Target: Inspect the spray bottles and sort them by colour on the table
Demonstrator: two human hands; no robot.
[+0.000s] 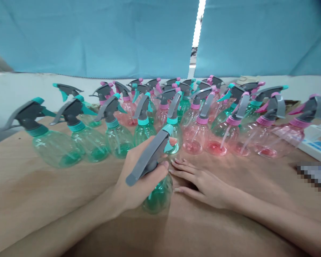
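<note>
My left hand is wrapped round the neck of a green spray bottle with a grey trigger head and a teal nozzle; the bottle stands on the brown table near me. My right hand lies flat on the table just right of that bottle, fingers stretched out towards it and holding nothing. Behind both hands stand several more spray bottles: green ones to the left, pink ones to the right.
A white wall edge and blue curtain run behind the rows of bottles. A white and blue box lies at the right edge, with a blurred-out patch below it.
</note>
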